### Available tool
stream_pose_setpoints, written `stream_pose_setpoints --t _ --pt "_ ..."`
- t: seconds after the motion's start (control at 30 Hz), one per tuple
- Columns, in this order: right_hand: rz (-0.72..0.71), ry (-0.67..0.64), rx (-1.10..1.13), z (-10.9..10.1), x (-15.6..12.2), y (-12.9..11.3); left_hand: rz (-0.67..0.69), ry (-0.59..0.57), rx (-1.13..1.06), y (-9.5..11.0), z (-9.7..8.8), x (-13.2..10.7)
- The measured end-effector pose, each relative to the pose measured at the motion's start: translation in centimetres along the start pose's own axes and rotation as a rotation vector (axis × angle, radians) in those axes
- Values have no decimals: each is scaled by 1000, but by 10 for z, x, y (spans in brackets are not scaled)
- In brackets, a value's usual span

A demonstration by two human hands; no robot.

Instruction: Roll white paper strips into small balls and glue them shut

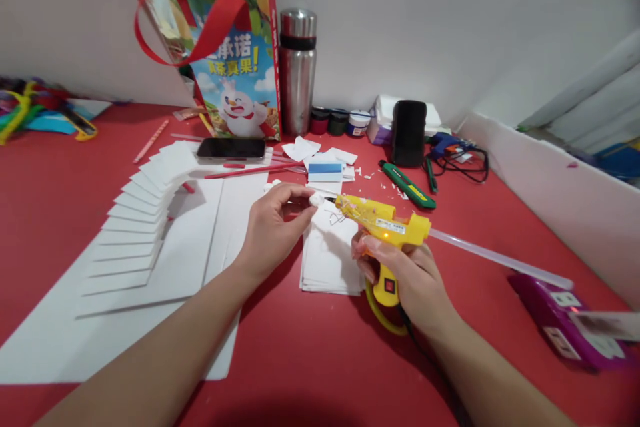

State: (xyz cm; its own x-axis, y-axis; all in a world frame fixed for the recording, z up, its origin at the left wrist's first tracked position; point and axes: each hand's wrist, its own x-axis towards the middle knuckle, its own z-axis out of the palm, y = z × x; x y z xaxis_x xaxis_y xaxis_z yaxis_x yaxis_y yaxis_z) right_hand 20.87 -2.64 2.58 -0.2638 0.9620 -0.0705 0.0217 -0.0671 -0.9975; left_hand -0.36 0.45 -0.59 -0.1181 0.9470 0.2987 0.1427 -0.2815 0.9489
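My right hand [406, 277] grips a yellow hot glue gun [383, 221] with a clear glue stick [500, 258] poking out of its back. The gun's nozzle points left at a small white piece [316, 199]. My left hand [273, 227] pinches that white piece between thumb and fingers, just above a stack of white cards [327, 257]. Both hands hover over the red table [60, 193].
A fanned staircase of white strips [145, 213] stands on a white sheet at the left. Behind lie a phone [231, 148], a printed bag [235, 60], a steel flask [297, 70], paint pots [339, 121], a green cutter [407, 185], and a purple power strip [570, 320].
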Motion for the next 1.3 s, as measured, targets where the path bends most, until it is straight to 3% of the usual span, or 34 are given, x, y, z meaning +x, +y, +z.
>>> stream_pose_setpoints --t 0.8,1.3 --pt "-28 -11 -223 1 -1 1 151 -24 131 10 1 -1" --pt "-49 -22 -243 1 -2 -1 170 -10 125 12 0 -1"
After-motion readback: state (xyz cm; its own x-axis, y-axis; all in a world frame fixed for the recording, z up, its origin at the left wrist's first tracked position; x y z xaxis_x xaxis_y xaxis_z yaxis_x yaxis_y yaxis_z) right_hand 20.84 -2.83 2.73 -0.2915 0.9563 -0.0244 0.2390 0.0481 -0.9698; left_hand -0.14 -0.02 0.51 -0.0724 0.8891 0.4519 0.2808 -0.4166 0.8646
